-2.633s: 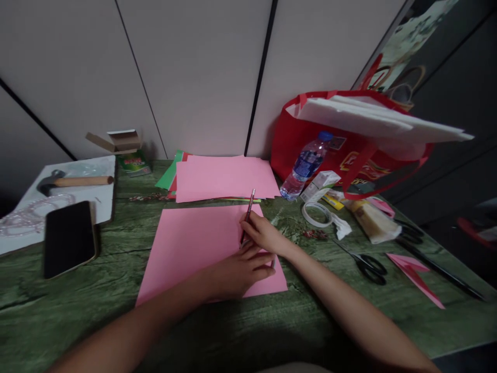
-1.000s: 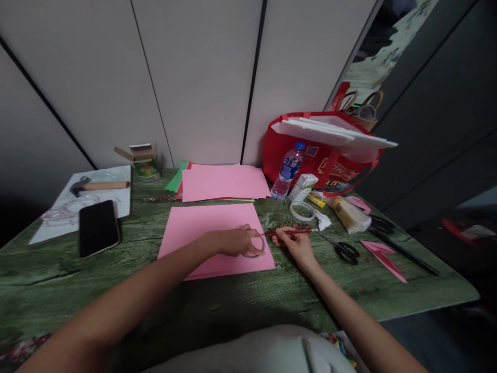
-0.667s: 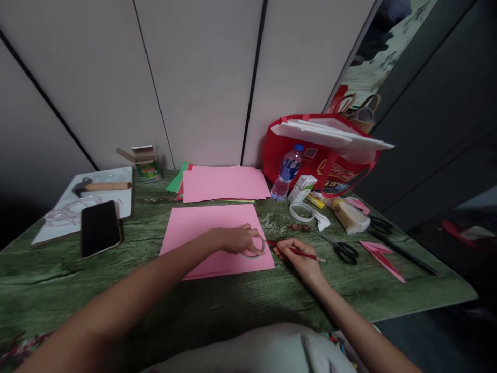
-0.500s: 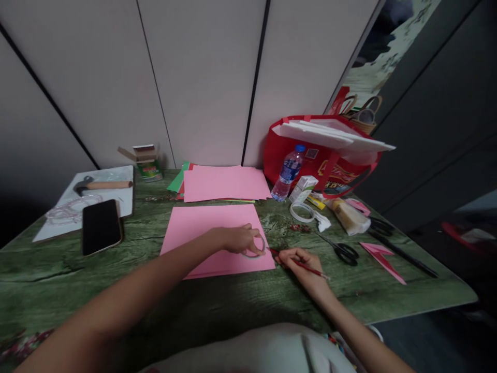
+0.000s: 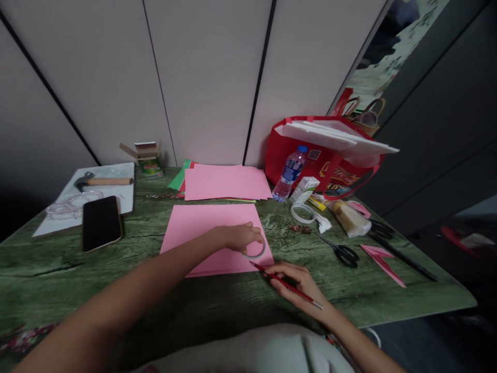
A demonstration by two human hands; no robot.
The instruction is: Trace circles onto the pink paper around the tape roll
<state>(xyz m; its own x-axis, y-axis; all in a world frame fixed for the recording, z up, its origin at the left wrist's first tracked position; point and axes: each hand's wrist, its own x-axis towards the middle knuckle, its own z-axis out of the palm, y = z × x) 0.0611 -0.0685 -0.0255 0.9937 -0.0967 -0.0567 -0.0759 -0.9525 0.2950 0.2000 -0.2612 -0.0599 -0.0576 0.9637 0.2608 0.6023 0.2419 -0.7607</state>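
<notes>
A pink sheet of paper point(image 5: 202, 223) lies flat on the green table. On its right part my left hand point(image 5: 244, 237) grips a thin, pale ring point(image 5: 256, 255) and presses it to the paper; the far side of the ring is partly covered by the fingers. My right hand point(image 5: 293, 282) is closed around a red pencil point(image 5: 289, 286). The pencil's tip points left and rests at or just over the paper's near right edge, just below the ring; whether it touches cannot be made out.
Behind lies a stack of coloured paper point(image 5: 229, 182). To the right are a water bottle point(image 5: 290, 173), a white roll of tape point(image 5: 303, 213), scissors point(image 5: 345, 255), a folded pink piece point(image 5: 382, 264) and a red bag point(image 5: 277, 155). A phone point(image 5: 101, 223) and hammer point(image 5: 111, 182) lie left.
My right hand has brought the pencil from the ring's right side round to its near side, moving left and toward me. The left hand stays on the ring.
</notes>
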